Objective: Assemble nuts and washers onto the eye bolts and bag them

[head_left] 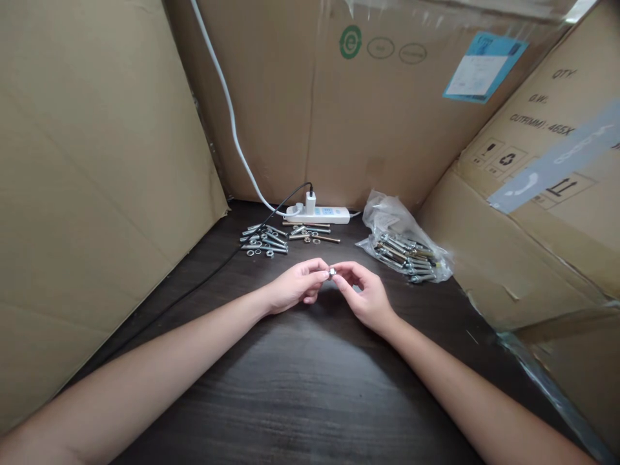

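Observation:
My left hand and my right hand meet above the dark table. Between their fingertips is a small silvery nut, pinched from both sides; the fingers cover part of it, and whether a bolt runs through it I cannot tell. Just beyond my left hand lies a pile of bolts with loose nuts and washers. A second group of bolts, some brassy, is beside it. To the right of my right hand, a clear plastic bag holds several bolts with fittings on them.
A white power strip with a plugged-in charger stands behind the bolts. Its white cable rises to the upper left. A black cord crosses the table's left side. Cardboard boxes wall in the back and both sides.

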Tool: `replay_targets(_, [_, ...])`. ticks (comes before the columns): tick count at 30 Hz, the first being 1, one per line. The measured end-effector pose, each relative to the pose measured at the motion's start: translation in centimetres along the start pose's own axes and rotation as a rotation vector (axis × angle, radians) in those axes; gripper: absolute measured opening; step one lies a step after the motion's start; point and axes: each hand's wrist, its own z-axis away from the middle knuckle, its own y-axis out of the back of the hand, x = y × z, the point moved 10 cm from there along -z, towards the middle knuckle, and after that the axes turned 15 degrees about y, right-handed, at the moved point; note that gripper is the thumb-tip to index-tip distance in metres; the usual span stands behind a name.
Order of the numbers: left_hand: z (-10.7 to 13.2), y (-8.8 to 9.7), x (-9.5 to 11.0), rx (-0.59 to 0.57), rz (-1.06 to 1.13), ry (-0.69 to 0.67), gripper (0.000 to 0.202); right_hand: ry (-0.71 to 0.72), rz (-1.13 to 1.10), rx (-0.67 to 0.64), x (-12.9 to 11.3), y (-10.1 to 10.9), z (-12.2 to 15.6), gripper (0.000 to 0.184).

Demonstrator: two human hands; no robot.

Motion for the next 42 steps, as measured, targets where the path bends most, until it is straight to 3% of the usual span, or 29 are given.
replay_targets(10, [0.3,-0.5,0.6,0.082,-0.261,-0.075,0.029,0.159,0.223,-0.147,-1.2,-0.5,0.3,0.009])
replay_targets(18, [1.5,0.0,2.4,0.314,-0.489,-0.272,0.019,0.188,0.236,-0.183,-1.3,-0.8,0.4,0.014])
replay_targets(27, [1.6,0.4,2.6,0.356,-0.501,-0.290,0.017,0.182,0.227,-0.182,-1.0,-0.8,0.3,0.017])
replay_targets(33, [1.9,-0.2,2.4,0.386,-0.672,-0.323,0.015,0.180,0.301,-0.186,-0.9,-0.5,0.2,0.012])
replay_targets(42, [2.4,-1.3,2.5,0.397,-0.868,-0.370,0.015,0.231,0.287,-0.228,-1.2,-0.9,0.1,0.037])
